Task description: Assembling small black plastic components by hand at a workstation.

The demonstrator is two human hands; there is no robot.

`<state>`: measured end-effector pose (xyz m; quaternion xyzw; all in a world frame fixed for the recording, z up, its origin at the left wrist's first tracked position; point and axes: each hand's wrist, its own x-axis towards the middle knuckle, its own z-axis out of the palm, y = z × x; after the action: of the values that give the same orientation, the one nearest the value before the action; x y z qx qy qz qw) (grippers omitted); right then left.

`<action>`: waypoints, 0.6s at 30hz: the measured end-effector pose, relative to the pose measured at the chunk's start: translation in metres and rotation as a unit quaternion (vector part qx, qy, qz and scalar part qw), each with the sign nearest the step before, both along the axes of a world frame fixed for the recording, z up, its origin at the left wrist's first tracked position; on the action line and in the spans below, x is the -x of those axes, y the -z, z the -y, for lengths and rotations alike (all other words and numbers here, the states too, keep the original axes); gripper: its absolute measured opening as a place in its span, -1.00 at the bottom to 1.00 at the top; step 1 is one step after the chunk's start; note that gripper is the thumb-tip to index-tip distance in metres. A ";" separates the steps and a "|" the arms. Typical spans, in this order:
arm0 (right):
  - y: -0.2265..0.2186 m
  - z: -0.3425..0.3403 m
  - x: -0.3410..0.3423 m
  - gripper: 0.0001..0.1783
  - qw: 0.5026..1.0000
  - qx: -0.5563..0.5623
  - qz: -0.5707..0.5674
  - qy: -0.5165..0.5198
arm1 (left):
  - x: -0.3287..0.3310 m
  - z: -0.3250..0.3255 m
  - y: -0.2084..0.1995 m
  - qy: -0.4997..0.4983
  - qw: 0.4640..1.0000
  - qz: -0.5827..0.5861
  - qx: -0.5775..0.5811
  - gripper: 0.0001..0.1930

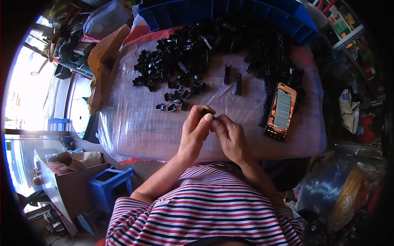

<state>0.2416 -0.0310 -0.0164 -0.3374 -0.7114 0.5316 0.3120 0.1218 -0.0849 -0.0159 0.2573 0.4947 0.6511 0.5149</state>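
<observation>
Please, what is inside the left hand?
In the left hand, a small dark piece shows by the thumb; the fingers cover the rest, so its full shape cannot be seen.

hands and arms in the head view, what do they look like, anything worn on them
The left hand and right hand are bare, with no gloves; no watch or band shows on either wrist. Both forearms are uncovered below the short sleeves of a shirt striped white, red and dark blue.
</observation>
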 end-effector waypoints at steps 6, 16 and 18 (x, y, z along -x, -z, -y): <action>-0.017 -0.071 0.002 -0.66 0.903 -0.346 0.223 0.124 | 0.031 -0.011 0.006 0.035 0.951 0.288 -0.109 -0.66; 0.011 -0.049 -0.016 -0.66 1.000 0.000 0.007 0.003 | 0.125 0.018 0.026 -0.104 0.734 -0.671 0.025 -0.85; 0.009 -0.032 -0.021 -0.64 0.974 0.182 -0.118 -0.061 | 0.115 0.018 0.028 -0.107 0.744 -0.659 0.024 -0.85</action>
<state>0.2626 0.0012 -0.0252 -0.2796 -0.5797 0.7065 0.2944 0.0072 -0.1034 -0.0443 0.5551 0.7507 0.3581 -0.0061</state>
